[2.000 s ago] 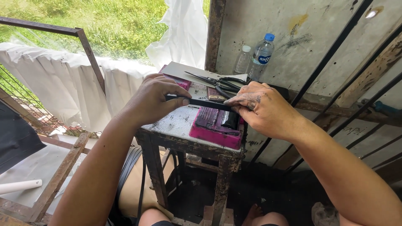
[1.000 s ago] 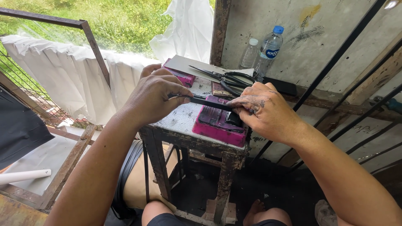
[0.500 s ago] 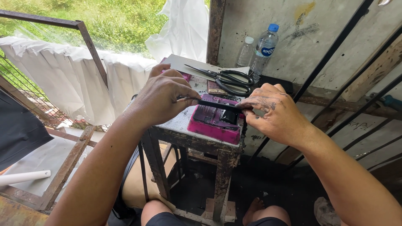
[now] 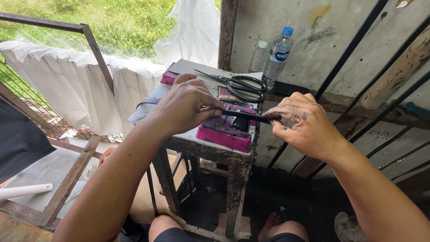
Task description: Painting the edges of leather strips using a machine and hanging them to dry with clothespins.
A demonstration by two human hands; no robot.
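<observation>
Both hands, left hand (image 4: 186, 107) and right hand (image 4: 304, 127), pinch a thin black strip (image 4: 244, 115) by its ends over the pink block (image 4: 226, 130) on the small table (image 4: 188, 134)

Bare arms, dark shorts, smudged right hand (image 4: 309, 127)

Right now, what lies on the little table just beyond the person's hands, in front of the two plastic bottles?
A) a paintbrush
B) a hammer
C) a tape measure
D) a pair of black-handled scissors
D: a pair of black-handled scissors lies on the small table, beyond the left hand and right hand, which hold a thin black strip between them.
</observation>
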